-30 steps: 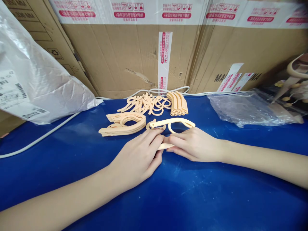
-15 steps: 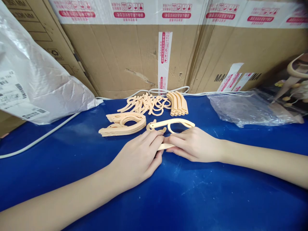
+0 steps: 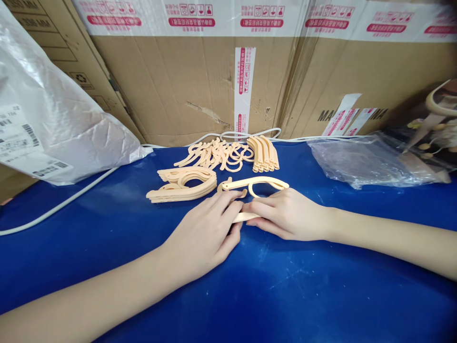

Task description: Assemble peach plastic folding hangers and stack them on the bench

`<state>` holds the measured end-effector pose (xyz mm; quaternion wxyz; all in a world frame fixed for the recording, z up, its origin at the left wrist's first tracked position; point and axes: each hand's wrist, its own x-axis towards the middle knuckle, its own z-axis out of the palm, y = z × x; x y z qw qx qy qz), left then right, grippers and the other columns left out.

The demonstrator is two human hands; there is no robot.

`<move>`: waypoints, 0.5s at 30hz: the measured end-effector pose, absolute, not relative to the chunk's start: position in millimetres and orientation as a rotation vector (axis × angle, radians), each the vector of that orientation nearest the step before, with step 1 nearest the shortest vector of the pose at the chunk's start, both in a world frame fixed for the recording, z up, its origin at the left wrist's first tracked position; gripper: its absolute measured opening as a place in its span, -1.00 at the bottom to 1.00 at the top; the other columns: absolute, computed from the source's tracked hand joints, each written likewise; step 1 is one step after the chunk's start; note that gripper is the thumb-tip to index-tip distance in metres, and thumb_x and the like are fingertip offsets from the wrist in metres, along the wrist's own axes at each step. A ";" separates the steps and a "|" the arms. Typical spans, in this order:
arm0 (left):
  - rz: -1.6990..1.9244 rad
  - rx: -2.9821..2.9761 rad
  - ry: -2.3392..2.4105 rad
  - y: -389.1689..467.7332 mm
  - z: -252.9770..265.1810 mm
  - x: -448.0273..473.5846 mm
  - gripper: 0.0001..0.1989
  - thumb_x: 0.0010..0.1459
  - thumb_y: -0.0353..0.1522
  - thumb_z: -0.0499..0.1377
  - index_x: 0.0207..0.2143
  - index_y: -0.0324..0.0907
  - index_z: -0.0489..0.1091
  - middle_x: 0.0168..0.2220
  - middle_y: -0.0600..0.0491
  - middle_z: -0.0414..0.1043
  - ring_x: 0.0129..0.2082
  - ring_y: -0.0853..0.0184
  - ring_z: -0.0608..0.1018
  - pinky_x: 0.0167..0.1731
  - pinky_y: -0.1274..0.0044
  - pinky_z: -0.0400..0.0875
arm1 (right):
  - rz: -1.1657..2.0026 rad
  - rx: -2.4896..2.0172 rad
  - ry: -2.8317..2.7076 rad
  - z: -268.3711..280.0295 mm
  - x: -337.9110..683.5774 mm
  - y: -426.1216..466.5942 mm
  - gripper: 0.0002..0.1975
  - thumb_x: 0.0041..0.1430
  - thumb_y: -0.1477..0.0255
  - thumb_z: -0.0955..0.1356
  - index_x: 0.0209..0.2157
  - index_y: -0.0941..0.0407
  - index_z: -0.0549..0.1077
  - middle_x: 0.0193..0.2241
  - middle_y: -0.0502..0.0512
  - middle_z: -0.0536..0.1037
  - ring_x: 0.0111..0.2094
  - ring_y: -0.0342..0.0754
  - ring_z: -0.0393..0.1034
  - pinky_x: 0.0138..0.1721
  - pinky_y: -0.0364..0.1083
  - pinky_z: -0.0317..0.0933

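Note:
Both hands meet over the blue tabletop on a cream plastic folding clothes hanger, with its long arm and curved loop standing out beyond the fingers. My left hand is closed on the hanger's left part, near a hook-shaped end. My right hand grips its right part, with thumb and fingers pinched. A pale strip of the hanger shows between the two hands; the joint itself is hidden by fingers. Just behind my left hand lies a stack of folded hangers.
Farther back are a heap of loose cream hooks and a neat stack of hanger arms. A silver plastic bag leans at left, beside a white cable. Clear plastic wrap lies right. Cardboard boxes form the back wall.
My left fingers have shifted slightly around the hanger's left end. Otherwise the hands and hanger stay nearly where they were.

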<state>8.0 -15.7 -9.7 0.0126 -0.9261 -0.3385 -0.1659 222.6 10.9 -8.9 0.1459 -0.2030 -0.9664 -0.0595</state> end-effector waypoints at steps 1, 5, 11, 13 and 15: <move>-0.516 -2.887 -1.056 -15.7 -9.5 8.1 -0.78 0.22 -0.42 -0.02 -0.12 -0.26 0.32 -0.01 -0.12 0.32 -0.03 0.19 0.41 -0.06 0.35 0.38 | -0.167 -0.585 -2.784 -8.8 222.4 10.8 -0.75 0.34 0.39 0.12 -0.04 0.16 0.26 -0.39 0.03 0.51 -0.49 -0.14 0.36 -0.45 -0.14 0.10; -0.511 -2.891 -1.068 -15.1 -9.0 8.5 -0.79 0.23 -0.41 -0.04 -0.16 -0.26 0.33 -0.01 -0.12 0.32 -0.04 0.18 0.42 -0.06 0.33 0.37 | -0.148 -0.589 -2.779 -8.1 222.0 10.3 -0.75 0.33 0.40 0.13 -0.03 0.17 0.27 -0.39 0.04 0.52 -0.49 -0.15 0.36 -0.44 -0.14 0.09; -0.515 -2.875 -1.053 -15.0 -9.7 8.2 -0.76 0.22 -0.41 -0.03 -0.13 -0.28 0.35 -0.02 -0.14 0.35 -0.06 0.15 0.43 -0.06 0.29 0.37 | -0.109 -0.603 -2.779 -7.2 222.1 10.3 -0.79 0.31 0.42 0.17 -0.07 0.16 0.27 -0.34 0.04 0.54 -0.48 -0.13 0.36 -0.42 -0.14 0.10; -0.527 -2.859 -1.050 -15.2 -10.1 8.3 -0.75 0.22 -0.40 -0.04 -0.13 -0.29 0.35 -0.02 -0.15 0.36 -0.06 0.15 0.44 -0.07 0.29 0.38 | -0.093 -0.609 -2.779 -7.3 222.1 10.6 -0.81 0.31 0.42 0.17 -0.09 0.15 0.28 -0.32 0.05 0.54 -0.47 -0.13 0.37 -0.42 -0.14 0.10; -0.531 -2.850 -1.048 -15.2 -10.4 8.5 -0.75 0.22 -0.40 -0.04 -0.14 -0.29 0.36 -0.03 -0.15 0.36 -0.06 0.15 0.44 -0.06 0.29 0.38 | -0.064 -0.625 -2.785 -7.7 222.1 10.9 -0.81 0.32 0.41 0.16 -0.10 0.15 0.29 -0.30 0.06 0.54 -0.47 -0.13 0.37 -0.43 -0.14 0.10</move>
